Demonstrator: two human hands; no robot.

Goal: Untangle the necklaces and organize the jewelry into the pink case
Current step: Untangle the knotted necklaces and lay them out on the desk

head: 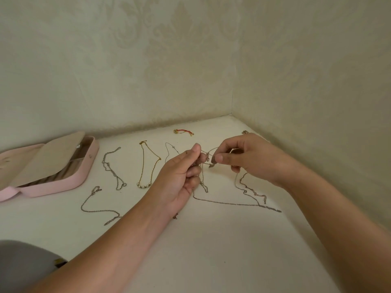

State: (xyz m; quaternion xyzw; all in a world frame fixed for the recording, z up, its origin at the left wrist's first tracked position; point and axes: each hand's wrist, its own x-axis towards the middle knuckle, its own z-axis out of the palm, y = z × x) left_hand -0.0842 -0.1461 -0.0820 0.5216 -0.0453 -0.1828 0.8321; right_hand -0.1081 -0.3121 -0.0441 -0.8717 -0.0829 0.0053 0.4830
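Thin shiny metal chains point(224, 203), matt pink case point(84, 178), perhaps velvet-lined, smooth white tabletop point(211, 250).

Case point(84, 178): pink shell, beige lining point(46, 161). Walls point(148, 70): cream with a faint damask pattern. Table point(222, 240): white. Left chain point(110, 166): silver. Next chain point(143, 163): gold, with white pearls point(144, 185). Bracelet point(183, 131): red cord, gold ends. Tangle point(204, 158): rose-pink. Long chain point(228, 203): grey-silver. Cloth point(21, 267): grey.

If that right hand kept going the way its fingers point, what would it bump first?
Probably the knotted clump of thin pinkish chains held between both hands; the right hand points left at it, with the left hand just behind. Depth is unclear.
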